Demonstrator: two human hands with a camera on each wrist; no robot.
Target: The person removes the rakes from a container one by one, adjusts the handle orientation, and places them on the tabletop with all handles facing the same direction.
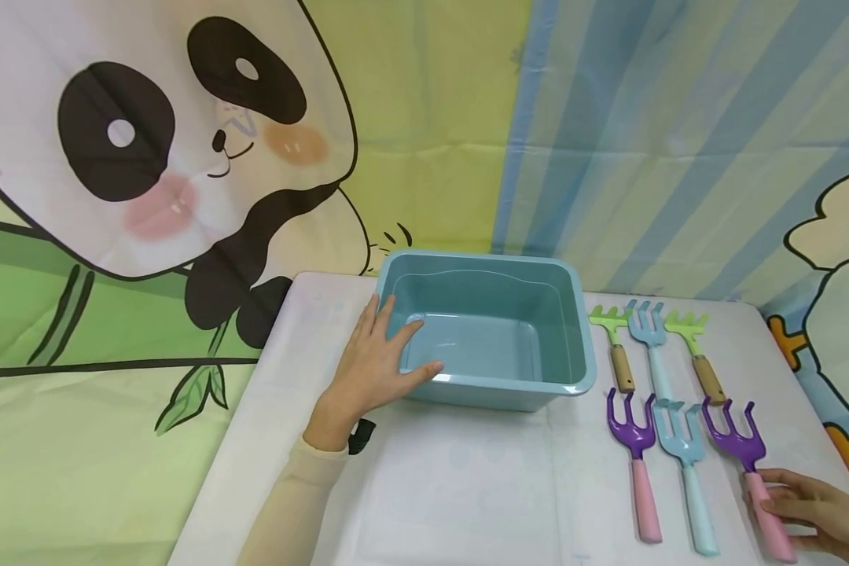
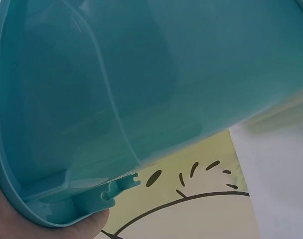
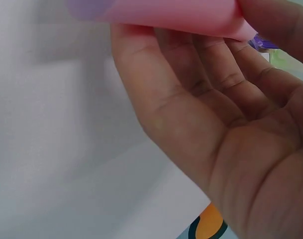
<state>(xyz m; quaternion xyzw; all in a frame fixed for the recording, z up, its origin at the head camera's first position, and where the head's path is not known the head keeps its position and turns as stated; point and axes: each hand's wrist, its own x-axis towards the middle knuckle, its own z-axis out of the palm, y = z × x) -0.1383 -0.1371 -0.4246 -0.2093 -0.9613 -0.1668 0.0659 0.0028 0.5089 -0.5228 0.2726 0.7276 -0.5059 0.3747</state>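
Note:
A blue-green plastic basin stands at the back middle of the white table. My left hand rests over its front left corner, fingers spread and fairly straight across the rim; in the left wrist view the basin's outer wall fills most of the picture. At the front right, my right hand holds the pink handle of a purple three-pronged hand fork, thumb on top. Seen from the right wrist, the pink handle lies across the fingers.
Beside the held fork lie a light blue fork and another purple fork. Behind them are two green rakes with wooden handles, with a light blue fork between. A printed cloth hangs behind the table.

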